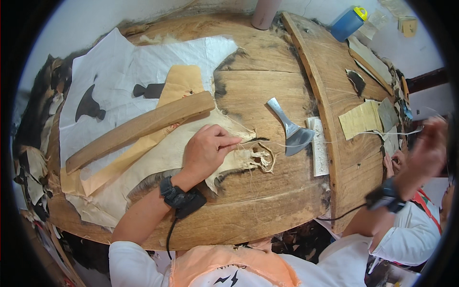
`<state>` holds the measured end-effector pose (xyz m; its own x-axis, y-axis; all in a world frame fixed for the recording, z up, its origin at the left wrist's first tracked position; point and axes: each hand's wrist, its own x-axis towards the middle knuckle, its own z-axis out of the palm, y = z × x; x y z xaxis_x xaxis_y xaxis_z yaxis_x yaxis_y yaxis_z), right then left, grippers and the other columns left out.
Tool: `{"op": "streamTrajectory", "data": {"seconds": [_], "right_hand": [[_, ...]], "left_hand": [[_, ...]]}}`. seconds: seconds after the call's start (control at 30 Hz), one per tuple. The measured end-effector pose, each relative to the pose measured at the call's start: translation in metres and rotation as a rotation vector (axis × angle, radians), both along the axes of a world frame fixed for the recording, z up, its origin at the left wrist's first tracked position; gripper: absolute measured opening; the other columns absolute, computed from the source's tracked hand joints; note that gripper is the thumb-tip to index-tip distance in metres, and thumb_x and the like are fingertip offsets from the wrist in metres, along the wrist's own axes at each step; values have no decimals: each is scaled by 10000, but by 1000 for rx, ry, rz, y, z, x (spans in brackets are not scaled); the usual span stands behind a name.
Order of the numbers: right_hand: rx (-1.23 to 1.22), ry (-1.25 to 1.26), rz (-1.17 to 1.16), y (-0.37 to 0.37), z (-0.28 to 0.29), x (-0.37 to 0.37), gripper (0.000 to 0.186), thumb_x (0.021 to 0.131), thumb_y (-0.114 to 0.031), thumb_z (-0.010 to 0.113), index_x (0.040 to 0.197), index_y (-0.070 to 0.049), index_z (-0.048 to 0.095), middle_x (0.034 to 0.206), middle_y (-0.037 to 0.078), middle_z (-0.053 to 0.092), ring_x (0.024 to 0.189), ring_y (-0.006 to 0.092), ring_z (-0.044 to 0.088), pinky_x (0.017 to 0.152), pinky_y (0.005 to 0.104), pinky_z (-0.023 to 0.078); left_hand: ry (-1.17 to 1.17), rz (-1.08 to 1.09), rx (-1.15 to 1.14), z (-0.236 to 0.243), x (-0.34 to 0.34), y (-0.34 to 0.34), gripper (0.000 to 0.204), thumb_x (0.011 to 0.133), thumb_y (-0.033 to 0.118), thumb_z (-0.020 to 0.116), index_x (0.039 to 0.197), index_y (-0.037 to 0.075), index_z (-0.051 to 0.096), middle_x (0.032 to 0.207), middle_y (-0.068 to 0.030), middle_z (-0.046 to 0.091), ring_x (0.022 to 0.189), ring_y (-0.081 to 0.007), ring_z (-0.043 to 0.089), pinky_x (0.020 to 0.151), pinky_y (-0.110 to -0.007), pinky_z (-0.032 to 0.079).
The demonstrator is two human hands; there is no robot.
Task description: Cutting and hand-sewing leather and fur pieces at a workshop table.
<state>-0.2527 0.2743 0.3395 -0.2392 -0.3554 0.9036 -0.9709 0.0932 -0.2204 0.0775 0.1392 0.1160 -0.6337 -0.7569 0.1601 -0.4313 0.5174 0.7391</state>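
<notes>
A pale hide (165, 155) with dark fur at its edges lies flesh side up on the wooden table (267, 191). My left hand (205, 147) is closed, thumb and finger pinching the hide's edge beside a narrow, ragged end. From there a thin pale thread (382, 133) stretches right across the table. It leads to my right hand (428, 148), raised at the far right, fingers curled and blurred by motion; whether a needle is in it does not show. Right of the hide lies a metal tool with a broad curved blade (299, 138), close to a white block (319, 148).
A wooden slat (143, 131) lies over tan paper (184, 81) and a white sheet (143, 62) on the hide. A raised wooden bar (315, 81) crosses the table. Behind stands a blue bottle with a yellow lid (348, 25). Another person's hand (394, 162) is at the right edge.
</notes>
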Motion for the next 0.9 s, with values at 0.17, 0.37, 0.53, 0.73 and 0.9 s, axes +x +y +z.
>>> {"op": "streamTrajectory", "data": {"seconds": [0.17, 0.37, 0.53, 0.73, 0.9], "right_hand": [[777, -375, 596, -35, -154, 109, 149, 684, 40, 558, 801, -36, 609, 765, 95, 586, 706, 246, 592, 614, 323, 470], [851, 94, 671, -54, -187, 157, 195, 705, -39, 538, 897, -9, 551, 849, 98, 471, 807, 248, 499, 689, 325, 449], [876, 194, 707, -55, -195, 155, 171, 703, -66, 529, 863, -5, 537, 831, 91, 447, 785, 231, 474, 683, 317, 442], [839, 13, 781, -50, -193, 156, 103, 706, -62, 588, 804, -38, 570, 762, 80, 467, 719, 225, 502, 625, 317, 446], [704, -660, 764, -7, -146, 119, 38, 781, -27, 609, 797, -52, 633, 726, 57, 556, 648, 159, 490, 561, 270, 391]], "left_hand": [[-7, -3, -21, -1, 0, 0, 167, 748, 159, 685, 910, 174, 724, 752, -13, 563, 743, -178, 534, 643, -295, 440], [7, -9, -24, -1, 0, -1, 151, 751, 167, 682, 896, 150, 722, 766, -17, 579, 750, -184, 539, 649, -300, 441], [17, -11, -24, 0, 0, -1, 149, 753, 168, 680, 894, 148, 722, 766, -19, 579, 753, -186, 540, 652, -300, 441], [16, -14, -13, -1, 1, -1, 151, 751, 175, 686, 894, 143, 722, 771, -22, 585, 750, -189, 545, 652, -301, 445], [51, -24, -37, -2, 2, -1, 160, 738, 173, 699, 892, 137, 722, 776, -25, 594, 746, -190, 549, 653, -300, 448]]}}
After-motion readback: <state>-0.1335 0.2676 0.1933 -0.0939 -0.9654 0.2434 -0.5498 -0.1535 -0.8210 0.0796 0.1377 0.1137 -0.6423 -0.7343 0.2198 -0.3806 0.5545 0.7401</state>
